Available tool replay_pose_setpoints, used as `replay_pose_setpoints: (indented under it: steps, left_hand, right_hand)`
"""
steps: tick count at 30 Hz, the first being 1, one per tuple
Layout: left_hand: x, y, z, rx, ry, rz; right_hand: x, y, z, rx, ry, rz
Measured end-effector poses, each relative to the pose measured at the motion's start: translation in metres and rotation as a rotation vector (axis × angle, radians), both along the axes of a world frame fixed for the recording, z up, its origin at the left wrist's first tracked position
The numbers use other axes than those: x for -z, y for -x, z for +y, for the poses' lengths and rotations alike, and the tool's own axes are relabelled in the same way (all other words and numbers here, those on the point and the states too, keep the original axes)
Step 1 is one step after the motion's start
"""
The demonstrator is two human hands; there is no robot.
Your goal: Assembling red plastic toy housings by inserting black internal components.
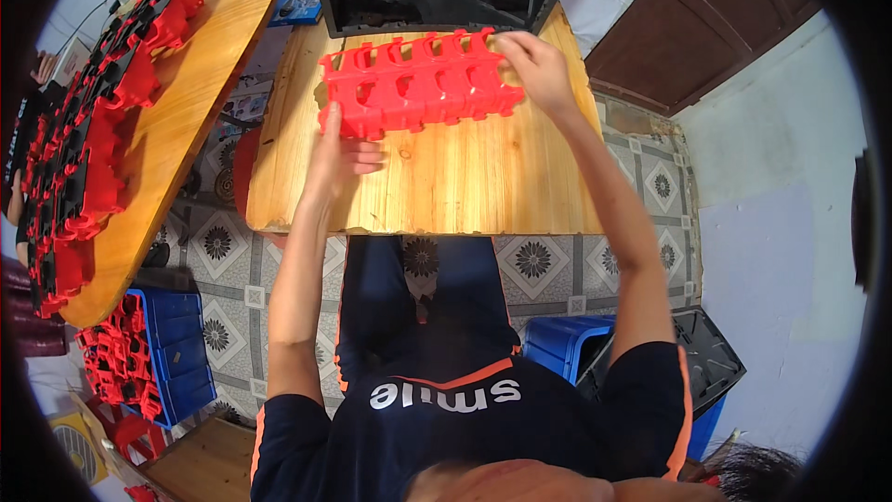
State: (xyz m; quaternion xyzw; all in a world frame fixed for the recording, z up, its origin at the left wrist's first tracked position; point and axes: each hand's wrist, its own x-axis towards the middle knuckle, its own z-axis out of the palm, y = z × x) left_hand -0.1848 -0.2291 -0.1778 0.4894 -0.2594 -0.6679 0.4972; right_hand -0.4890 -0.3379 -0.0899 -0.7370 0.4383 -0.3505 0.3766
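Item: 1 red plastic frame [423, 112], with 2 rows of rounded cut-outs and small tabs along its edges. Location: over the far half of a pale wooden table [437, 191], lying lengthwise from left to right between my hands. Whether its underside touches the wood I cannot tell.

Hands: 2, both bare. My left hand [339, 156] is at the near left corner, set wide, thumb up against the frame's left end and fingers reaching right, just beside its near edge; how firmly it bears on the plastic I cannot tell. My right hand [539, 70] is narrow, thumb and fingers pinching the frame's far right corner.

Far side: 1 large black bin [427, 0], its open side toward me, just beyond the frame. To its left, 1 blue packet [297, 5].

Left: 1 wooden table [218, 42] with a curved edge, bearing a long row of red and black plastic parts [102, 153]. Near it, 1 blue crate [178, 353], with red parts [116, 353] heaped at its left.

Right: 1 blue container [567, 339] and 1 black tray [711, 344], near, beside my right arm; 1 brown door [688, 28], far.

Underfoot: patterned floor tiles [534, 260].
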Motion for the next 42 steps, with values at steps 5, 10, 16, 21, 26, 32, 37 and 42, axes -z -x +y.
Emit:
replay_pose_setpoints:
  steps: [5,10,16,21,26,32,37,42]
  left_hand:
    - [-0.021,0.062,0.019,-0.700,0.928,-1.362]
    - [0.003,0.130,-0.046,-0.094,1.225,-1.909]
    - [-0.043,0.133,-0.023,-0.168,0.996,-1.234]
    - [-0.070,0.130,-0.005,-0.294,0.515,0.127]
    - [-0.043,0.110,0.005,-0.127,0.405,0.403]
    - [-0.026,0.153,-0.020,-0.150,0.143,0.350]
    - [0.012,0.176,-0.029,-0.322,0.325,0.166]
    - [0.022,0.185,-0.037,-0.365,0.287,0.513]
  right_hand:
    - [0.073,0.011,0.029,0.547,0.160,0.032]
    - [0.114,0.009,0.018,0.387,0.082,-0.391]
    - [0.075,0.048,0.071,0.442,0.177,-0.328]
    - [-0.005,0.017,0.054,-0.663,0.406,-0.217]
    - [0.030,0.013,-0.155,0.285,0.751,0.349]
    - [0.054,-0.011,-0.264,0.546,0.397,0.946]
    - [0.065,-0.014,-0.152,0.450,0.580,0.839]
    - [0.078,0.005,-0.023,0.418,0.408,0.794]
